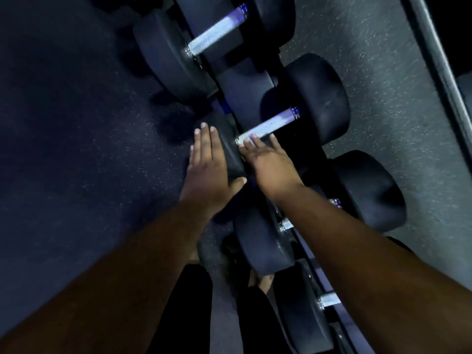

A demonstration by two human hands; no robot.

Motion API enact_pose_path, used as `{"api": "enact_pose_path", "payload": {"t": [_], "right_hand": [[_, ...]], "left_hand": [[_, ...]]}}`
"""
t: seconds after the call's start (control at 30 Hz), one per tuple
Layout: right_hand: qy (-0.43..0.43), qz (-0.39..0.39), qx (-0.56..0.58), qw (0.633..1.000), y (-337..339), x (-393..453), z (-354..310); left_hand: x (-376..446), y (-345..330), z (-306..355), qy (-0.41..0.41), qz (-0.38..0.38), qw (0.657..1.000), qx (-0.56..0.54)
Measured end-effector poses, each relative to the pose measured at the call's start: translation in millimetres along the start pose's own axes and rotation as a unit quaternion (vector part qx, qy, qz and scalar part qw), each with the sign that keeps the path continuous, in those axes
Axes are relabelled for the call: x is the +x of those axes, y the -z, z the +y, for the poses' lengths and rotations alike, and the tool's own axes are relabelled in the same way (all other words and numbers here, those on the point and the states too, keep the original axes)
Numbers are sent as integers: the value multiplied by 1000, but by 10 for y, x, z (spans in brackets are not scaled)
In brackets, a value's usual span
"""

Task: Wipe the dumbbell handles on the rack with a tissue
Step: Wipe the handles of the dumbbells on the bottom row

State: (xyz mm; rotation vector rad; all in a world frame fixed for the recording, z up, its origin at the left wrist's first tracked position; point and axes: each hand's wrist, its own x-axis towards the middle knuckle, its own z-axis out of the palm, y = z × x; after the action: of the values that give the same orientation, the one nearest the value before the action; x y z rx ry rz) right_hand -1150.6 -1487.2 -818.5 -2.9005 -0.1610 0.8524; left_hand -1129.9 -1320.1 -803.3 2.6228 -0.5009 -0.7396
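Observation:
A row of black dumbbells lies on a dark rack [237, 90] that runs from the top centre to the bottom right. The middle dumbbell has a silver knurled handle [270, 125]. My left hand [208, 169] rests flat, fingers straight, on that dumbbell's near black head [231, 146]. My right hand [268, 159] lies flat too, its fingertips touching the near end of the silver handle. No tissue shows in either hand. Another dumbbell handle [217, 30] lies further up the rack.
Two more dumbbells sit nearer me, their handles [329, 300] partly hidden under my right forearm. Speckled rubber floor [76, 123] spreads to the left and right of the rack. My legs in dark trousers [189, 302] stand close against the rack's front.

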Motion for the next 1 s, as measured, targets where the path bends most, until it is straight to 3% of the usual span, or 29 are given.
{"api": "enact_pose_path", "payload": {"t": [0.07,0.17,0.27,0.33,0.5,0.67,0.77,0.87,1.0], "right_hand": [[-3,43,74,996,-96,-316,43],[-17,103,79,991,-388,-890,125],[7,18,32,999,-777,-1353,222],[23,-46,-22,998,-975,-1477,270],[23,-23,-81,996,-1121,-1518,297],[36,-66,-135,988,-1061,-1859,371],[29,-55,-108,992,-1004,-1522,388],[38,-103,-88,990,-912,-1218,448],[27,-41,-101,994,-1031,-1642,476]], "left_hand": [[-228,-104,112,-4,-1,1000,-2],[-630,-372,285,-21,-22,999,-42],[-986,-685,474,-23,-152,985,-71],[-1117,-823,580,-11,-193,979,-58],[-1062,-895,702,18,-167,985,-24],[-1031,-920,689,33,-169,984,-53],[-1032,-919,674,39,-174,982,-64],[-1026,-926,666,39,-176,982,-56],[-1031,-924,668,37,-182,981,-56]]}}
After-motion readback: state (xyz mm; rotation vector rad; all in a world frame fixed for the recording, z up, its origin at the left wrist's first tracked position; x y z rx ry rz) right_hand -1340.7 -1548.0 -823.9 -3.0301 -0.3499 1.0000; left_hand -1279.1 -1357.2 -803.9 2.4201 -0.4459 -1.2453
